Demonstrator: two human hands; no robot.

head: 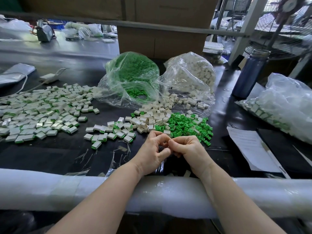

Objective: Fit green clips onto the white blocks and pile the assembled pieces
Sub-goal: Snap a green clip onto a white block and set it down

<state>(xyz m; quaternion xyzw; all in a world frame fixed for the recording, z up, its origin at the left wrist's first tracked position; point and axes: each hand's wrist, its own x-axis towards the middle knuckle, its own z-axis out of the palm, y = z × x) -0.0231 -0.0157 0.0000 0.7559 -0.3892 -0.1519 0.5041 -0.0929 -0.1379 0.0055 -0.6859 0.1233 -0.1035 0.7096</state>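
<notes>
My left hand (152, 150) and my right hand (189, 150) meet fingertip to fingertip above the black table, fingers curled, pinching a small part between them. The fingers hide that part, so I cannot tell its colour. Just beyond the fingertips lie a heap of loose green clips (187, 125) and a heap of bare white blocks (152, 115). A small group of assembled pieces (111, 134) sits left of my hands, and a large spread of assembled pieces (42, 108) covers the far left.
An open bag of green clips (133, 76) and an open bag of white blocks (190, 76) stand behind the heaps. A blue bottle (249, 73), a full plastic bag (285, 105) and a paper sheet (249, 147) are at the right. A foam-wrapped bar (50, 190) runs along the near table edge.
</notes>
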